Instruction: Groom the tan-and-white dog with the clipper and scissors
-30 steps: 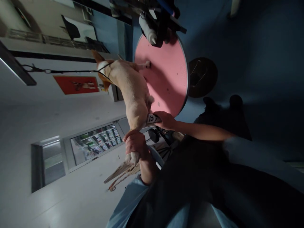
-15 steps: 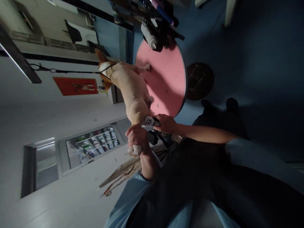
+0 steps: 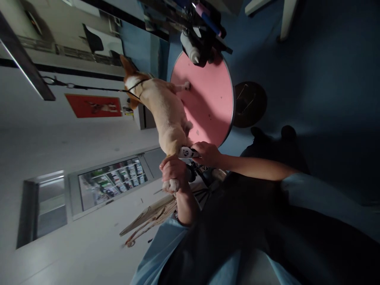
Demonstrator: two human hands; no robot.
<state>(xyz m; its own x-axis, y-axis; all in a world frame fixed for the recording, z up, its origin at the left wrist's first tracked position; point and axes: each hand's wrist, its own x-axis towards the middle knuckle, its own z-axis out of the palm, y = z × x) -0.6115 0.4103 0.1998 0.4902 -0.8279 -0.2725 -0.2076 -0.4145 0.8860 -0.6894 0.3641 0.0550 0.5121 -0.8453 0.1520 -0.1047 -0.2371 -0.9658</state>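
I find no legible text. Hair clipper (image 3: 188, 152), centre of the dial: pale housing with a round dark emblem (image 3: 186, 152), any lettering too small to read. Red poster (image 3: 80, 103), between nine and ten o'clock, and shelved packages (image 3: 114, 180), toward eight: print indiscernible.

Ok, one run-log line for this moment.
left hand: gripping raised hind leg; right hand: holding white tool by leg; dog: on pink table; black leash: around neck

Short-coated tan dog (image 3: 166, 105), clipper (image 3: 186, 152) at hindquarters
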